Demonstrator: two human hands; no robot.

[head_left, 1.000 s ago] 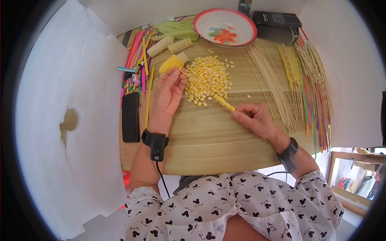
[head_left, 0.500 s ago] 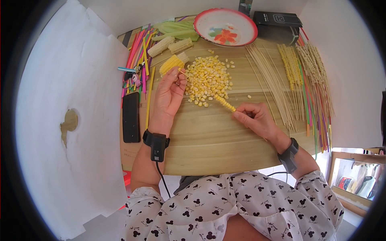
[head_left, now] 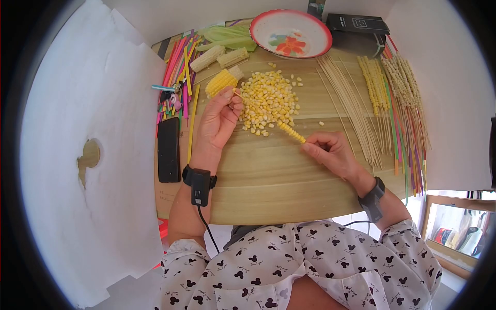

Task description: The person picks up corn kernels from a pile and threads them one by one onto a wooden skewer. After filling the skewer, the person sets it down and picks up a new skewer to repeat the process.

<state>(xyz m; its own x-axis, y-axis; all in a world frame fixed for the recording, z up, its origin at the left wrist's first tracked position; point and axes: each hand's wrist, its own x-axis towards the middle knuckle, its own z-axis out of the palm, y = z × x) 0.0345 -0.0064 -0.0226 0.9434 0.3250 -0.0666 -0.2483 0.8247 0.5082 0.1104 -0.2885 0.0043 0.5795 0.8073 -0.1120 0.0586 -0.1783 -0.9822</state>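
Note:
My right hand (head_left: 333, 152) is closed around a skewer of corn kernels (head_left: 291, 132), its kernels threaded in a row toward the tip. That tip points up and left at the near edge of a pile of loose corn kernels (head_left: 268, 101). At the pile's left side, my left hand (head_left: 223, 114) is closed in a pinch. A short thin stick (head_left: 237, 94) juts from its fingertips; its other end is hidden. Just beyond those fingers lies a partly stripped corn cob (head_left: 222, 82).
Bare skewers (head_left: 351, 108) lie right of the pile, with filled skewers (head_left: 374, 85) farther right. A red-rimmed basin (head_left: 268, 39) and black box (head_left: 356, 24) stand at the back. Bare cobs (head_left: 207, 58), coloured strips (head_left: 175, 67) and a phone (head_left: 168, 150) are on the left.
Both hands have barely moved; my right hand and its skewer shifted very slightly to the right. The left hand keeps its pinch.

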